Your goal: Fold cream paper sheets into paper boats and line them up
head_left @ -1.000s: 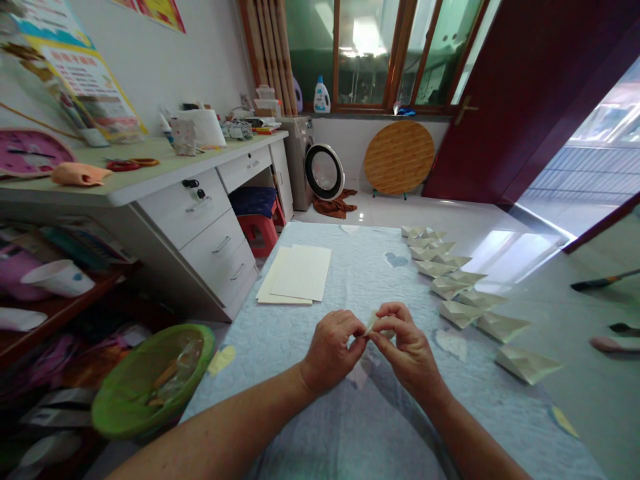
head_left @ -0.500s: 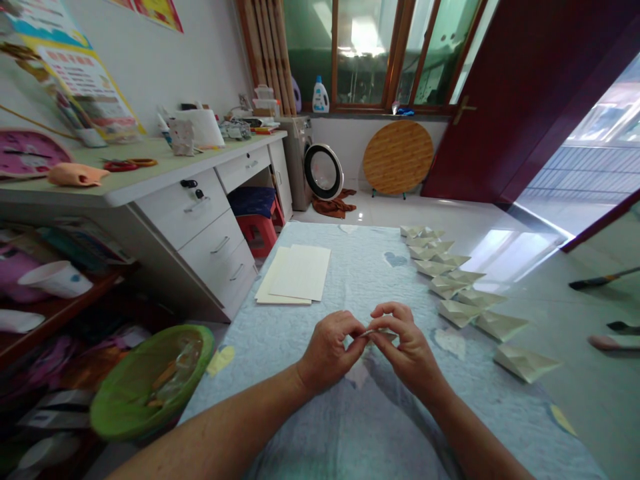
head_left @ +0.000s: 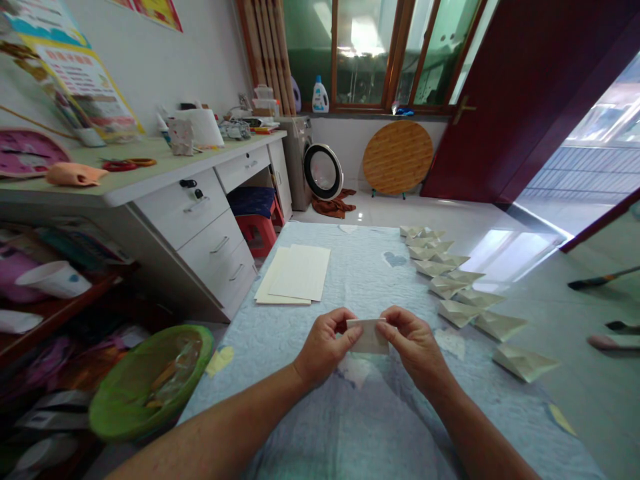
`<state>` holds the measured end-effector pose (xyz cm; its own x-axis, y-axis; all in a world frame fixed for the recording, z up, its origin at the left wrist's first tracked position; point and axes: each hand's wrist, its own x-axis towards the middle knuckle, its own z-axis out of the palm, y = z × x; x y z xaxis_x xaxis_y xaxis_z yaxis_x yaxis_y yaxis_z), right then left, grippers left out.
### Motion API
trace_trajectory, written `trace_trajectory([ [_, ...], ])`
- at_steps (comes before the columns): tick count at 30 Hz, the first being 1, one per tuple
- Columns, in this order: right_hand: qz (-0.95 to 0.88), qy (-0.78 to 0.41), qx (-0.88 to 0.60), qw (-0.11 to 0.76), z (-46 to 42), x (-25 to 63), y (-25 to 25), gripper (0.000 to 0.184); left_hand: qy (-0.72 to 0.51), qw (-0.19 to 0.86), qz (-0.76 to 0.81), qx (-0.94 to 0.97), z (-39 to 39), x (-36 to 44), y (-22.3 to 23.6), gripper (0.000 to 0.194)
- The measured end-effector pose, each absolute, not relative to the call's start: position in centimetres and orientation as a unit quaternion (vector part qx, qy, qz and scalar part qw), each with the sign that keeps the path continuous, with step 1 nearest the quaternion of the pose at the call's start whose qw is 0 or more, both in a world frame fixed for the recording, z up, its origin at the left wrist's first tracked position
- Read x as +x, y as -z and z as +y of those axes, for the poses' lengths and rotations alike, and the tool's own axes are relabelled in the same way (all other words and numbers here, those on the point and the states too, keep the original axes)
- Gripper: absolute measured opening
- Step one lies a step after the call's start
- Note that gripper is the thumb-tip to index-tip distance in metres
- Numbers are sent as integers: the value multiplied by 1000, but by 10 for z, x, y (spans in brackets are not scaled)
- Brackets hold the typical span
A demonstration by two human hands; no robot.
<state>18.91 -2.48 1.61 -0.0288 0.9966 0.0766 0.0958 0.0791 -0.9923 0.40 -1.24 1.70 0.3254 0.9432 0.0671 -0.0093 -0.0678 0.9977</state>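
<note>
My left hand (head_left: pixel 325 345) and my right hand (head_left: pixel 413 343) both pinch a small folded piece of cream paper (head_left: pixel 369 335), held flat-faced towards me just above the pale blue quilted cloth (head_left: pixel 350 280). Each hand grips one end of the paper, thumbs on the near side. A stack of flat cream paper sheets (head_left: pixel 296 273) lies on the cloth beyond my left hand. A row of several folded paper boats (head_left: pixel 457 288) runs along the cloth's right edge, from far to near.
A white desk with drawers (head_left: pixel 200 213) stands at the left, cluttered on top. A green basin (head_left: pixel 150 380) sits low at the left. A red stool (head_left: pixel 260 233), a washing machine (head_left: pixel 323 170), a round wooden tabletop (head_left: pixel 397 157) and a dark red door (head_left: pixel 525 93) lie beyond.
The paper was bunched between my fingertips as a small pointed fold; now it is pulled out into a flat rectangular shape, and my hands have moved slightly apart.
</note>
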Motion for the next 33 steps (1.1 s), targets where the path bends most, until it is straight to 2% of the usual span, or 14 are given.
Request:
trace_trajectory([
  [4,-526,-492,-503,478,-23,184,-15,25,-449,632,402,487,-9,7,-13,36],
  [8,-520,-500,-499,481,-21,182,-14,28,-447,646,406,467,-4,9,-8,38],
  [13,-521,-463,-523,491,-19,186,-9,20,-456,643,384,482,-2,10,-4,57],
  [16,-530,-448,-542,474,-18,188,-8,17,-439,620,387,523,-1,11,0,53],
  [19,-538,-438,-560,453,-16,188,-8,16,-425,556,418,579,0,12,4,35],
  [22,-542,-419,-577,445,-14,190,-7,16,-428,432,447,656,2,11,7,25],
  [27,-575,-332,-629,404,-13,198,-2,14,-363,257,396,803,0,6,4,30],
  [30,-611,-261,-654,363,-12,200,-2,13,-309,200,339,866,-3,3,1,34],
  [33,-644,-210,-658,329,-11,200,0,10,-256,159,312,901,-5,3,1,30],
])
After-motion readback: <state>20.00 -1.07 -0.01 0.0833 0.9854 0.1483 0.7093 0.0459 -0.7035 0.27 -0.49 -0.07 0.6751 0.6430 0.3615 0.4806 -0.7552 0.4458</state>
